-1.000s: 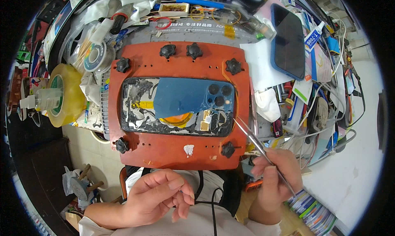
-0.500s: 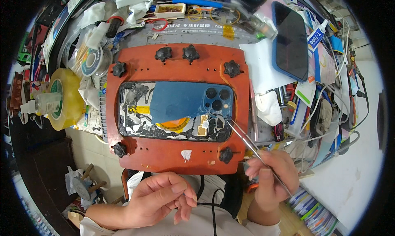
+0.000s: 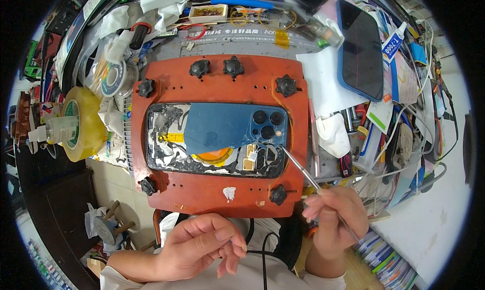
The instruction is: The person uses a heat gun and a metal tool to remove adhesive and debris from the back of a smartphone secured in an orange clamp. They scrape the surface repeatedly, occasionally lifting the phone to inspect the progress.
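Observation:
A phone [image 3: 166, 161] lies back up in a reddish-brown clamping plate [image 3: 192, 194]. Blue back glass [image 3: 217, 126] with a jagged lower edge covers part of it, including the camera lenses at the right. Left of and below the glass, the bared back shows black and silver patches and an orange-yellow ring [image 3: 214, 157]. In my right hand [image 3: 336, 219] is a slim metal tool [image 3: 305, 175], its pointed tip at the phone's lower right side, below the cameras. My left hand [image 3: 202, 244] hovers in front of the plate, fingers loosely curled and slightly apart, with nothing visible in it.
Black star knobs [image 3: 233, 66] stand up around the plate. At the left are a tape roll [image 3: 86, 123] and a solder spool [image 3: 113, 80]. A second phone [image 3: 359, 50] lies on white paper at the right, beside a glue tube [image 3: 394, 45], cables and tools.
The tool's tip has shifted slightly right, away from the broken glass edge to the phone's side. My left hand has barely moved. The whole scene sits slightly lower in view.

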{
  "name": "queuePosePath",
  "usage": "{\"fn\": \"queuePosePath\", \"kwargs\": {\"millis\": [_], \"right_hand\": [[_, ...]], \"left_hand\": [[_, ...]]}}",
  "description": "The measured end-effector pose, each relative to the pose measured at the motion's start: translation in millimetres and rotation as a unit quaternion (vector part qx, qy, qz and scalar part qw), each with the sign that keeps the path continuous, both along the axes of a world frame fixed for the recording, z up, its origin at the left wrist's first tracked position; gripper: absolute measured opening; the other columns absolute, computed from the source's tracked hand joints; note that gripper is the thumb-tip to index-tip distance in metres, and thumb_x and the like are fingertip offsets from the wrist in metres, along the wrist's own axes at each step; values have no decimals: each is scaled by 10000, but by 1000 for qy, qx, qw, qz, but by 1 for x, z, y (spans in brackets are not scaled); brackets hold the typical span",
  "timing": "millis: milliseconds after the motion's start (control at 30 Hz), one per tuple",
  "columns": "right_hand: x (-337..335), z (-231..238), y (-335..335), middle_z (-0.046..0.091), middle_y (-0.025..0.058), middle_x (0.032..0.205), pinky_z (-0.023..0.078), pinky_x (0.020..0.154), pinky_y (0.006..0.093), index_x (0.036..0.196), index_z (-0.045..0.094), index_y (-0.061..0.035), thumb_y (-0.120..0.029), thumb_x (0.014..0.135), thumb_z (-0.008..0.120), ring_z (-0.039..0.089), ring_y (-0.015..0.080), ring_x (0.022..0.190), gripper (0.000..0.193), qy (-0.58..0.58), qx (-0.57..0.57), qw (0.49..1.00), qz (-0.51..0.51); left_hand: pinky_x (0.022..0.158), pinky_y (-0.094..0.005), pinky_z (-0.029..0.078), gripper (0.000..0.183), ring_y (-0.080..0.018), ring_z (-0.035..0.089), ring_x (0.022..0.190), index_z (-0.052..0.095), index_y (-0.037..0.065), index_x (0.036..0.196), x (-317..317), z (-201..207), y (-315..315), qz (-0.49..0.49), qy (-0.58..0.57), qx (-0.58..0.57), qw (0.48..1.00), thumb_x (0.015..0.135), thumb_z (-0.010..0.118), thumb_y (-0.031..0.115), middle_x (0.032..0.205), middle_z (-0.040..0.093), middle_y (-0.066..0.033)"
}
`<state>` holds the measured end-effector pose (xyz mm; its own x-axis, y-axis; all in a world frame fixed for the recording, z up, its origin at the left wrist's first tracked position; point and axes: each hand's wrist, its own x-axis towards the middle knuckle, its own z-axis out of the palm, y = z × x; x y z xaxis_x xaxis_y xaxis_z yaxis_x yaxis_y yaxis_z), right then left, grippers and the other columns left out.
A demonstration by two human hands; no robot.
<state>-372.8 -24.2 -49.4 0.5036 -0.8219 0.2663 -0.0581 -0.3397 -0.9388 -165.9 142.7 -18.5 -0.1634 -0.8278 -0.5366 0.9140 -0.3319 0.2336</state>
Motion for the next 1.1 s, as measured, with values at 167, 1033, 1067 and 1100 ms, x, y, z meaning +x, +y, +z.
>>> {"fn": "queuePosePath", "kwargs": {"millis": [167,1033,1067,1100], "right_hand": [[-3,1,0,745,168,888,558,637,277,1049,730,61,-23,917,696,703,199,682,160,-2,-8,1000,7],[6,31,-6,702,175,853,488,516,330,997,728,81,-13,812,775,649,259,604,212,-109,-59,947,295],[6,33,-8,702,173,867,487,507,326,1003,729,77,-19,807,787,650,257,602,225,-113,-45,946,299],[6,34,-8,701,170,881,487,498,323,1008,730,73,-25,803,798,650,255,599,237,-117,-31,945,303]], "left_hand": [[628,-312,533,251,-253,710,837,589,-53,1190,-1,1,-1,4,4,-2,1000,1118,429,127,1099,682,-191],[630,-312,538,369,-235,695,812,584,-66,1269,0,12,-6,-21,-59,-9,998,1135,401,226,1089,676,-170],[590,-312,531,373,-251,695,773,582,-74,1233,0,12,-5,-38,-95,4,995,1133,394,232,1055,671,-189],[551,-313,523,379,-267,695,734,580,-82,1197,-1,13,-4,-44,-118,15,992,1130,387,238,1022,666,-208]]}}
